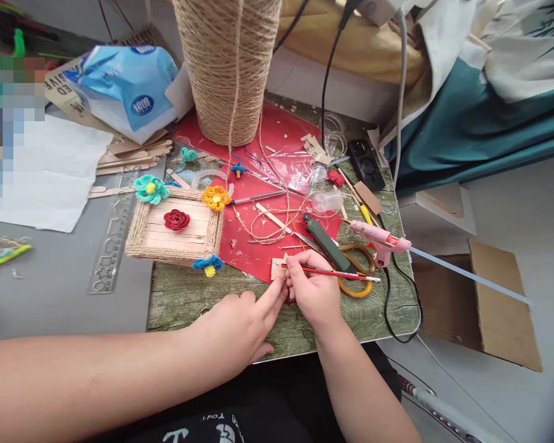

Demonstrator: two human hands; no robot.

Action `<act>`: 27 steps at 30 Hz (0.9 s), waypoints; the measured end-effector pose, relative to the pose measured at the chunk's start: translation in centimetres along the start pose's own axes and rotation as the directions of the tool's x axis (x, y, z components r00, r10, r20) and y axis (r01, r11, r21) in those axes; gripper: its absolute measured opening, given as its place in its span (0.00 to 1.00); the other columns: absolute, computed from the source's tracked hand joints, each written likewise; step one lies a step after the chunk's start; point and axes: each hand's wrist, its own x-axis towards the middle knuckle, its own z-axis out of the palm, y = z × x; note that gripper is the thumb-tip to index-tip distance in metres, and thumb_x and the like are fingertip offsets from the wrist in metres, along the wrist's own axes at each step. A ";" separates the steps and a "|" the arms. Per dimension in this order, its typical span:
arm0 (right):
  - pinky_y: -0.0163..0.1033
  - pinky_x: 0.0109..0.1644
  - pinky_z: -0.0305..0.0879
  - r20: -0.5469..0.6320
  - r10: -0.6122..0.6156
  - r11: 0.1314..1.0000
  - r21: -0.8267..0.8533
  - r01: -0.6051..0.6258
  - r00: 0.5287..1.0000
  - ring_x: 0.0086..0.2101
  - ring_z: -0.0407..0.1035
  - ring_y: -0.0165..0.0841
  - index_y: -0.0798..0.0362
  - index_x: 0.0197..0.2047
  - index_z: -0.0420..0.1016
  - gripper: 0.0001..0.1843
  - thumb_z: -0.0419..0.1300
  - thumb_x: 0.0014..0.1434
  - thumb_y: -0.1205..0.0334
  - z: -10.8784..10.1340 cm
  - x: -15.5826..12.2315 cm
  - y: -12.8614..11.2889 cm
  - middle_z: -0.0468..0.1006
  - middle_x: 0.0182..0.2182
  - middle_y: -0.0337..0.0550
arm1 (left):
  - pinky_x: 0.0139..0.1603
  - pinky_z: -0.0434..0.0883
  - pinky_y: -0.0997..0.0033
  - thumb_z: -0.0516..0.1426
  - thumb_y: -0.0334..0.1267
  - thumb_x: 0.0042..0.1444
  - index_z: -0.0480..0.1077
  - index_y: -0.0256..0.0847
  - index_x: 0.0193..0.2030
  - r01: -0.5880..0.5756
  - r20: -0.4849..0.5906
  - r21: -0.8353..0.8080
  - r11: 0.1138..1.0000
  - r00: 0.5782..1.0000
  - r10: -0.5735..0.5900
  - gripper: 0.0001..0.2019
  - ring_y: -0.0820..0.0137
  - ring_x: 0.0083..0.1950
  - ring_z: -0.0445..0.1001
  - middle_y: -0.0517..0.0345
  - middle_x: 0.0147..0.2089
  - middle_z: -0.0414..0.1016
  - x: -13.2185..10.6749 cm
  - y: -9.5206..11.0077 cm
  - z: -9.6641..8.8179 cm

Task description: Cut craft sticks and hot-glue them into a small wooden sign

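Observation:
A red pencil (332, 271) with a pale eraser end is gripped by my right hand (316, 292), its tip at a small light-wood piece (277, 268). My left hand (244, 323) reaches in from the left, index finger stretched against the lower edge of that piece and thumb apart on the table. A dark red bit below the fingertips is mostly hidden. To the left stands a twine-wrapped frame (141, 249) of wooden sticks, with a red rose (176, 220) in its middle and blue, teal and orange flowers at its corners.
Orange-handled scissors (357, 294), a dark green cutter (330, 243) and a pink glue gun (381, 237) lie close on the right. A big twine spool (226, 67) stands behind, over red sheets (244, 246). A clear ruler (111, 252) and craft sticks (133, 154) are left.

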 end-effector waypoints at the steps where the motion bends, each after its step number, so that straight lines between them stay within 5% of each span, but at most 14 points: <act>1: 0.33 0.19 0.64 0.002 0.002 1.000 0.005 -0.002 1.000 0.16 0.65 0.28 0.49 0.32 0.72 0.21 0.67 0.63 0.41 0.0 0.0 0.0 0.74 0.20 0.34 | 0.38 0.76 0.61 0.59 0.62 0.63 0.45 0.34 0.81 -0.003 -0.002 0.005 1.000 1.000 0.003 0.50 0.63 0.40 0.77 0.30 0.83 0.31 0.0 0.0 0.0; 27: 0.31 0.18 0.62 0.011 -0.011 0.999 0.051 0.010 1.000 0.16 0.64 0.26 0.50 0.33 0.72 0.19 0.66 0.66 0.45 -0.3 0.0 0.8 0.73 0.20 0.32 | 0.33 0.75 0.61 0.60 0.62 0.62 0.49 0.34 0.80 -0.009 -0.051 -0.016 1.000 0.999 0.008 0.50 0.61 0.38 0.77 0.30 0.82 0.37 0.0 -0.1 0.2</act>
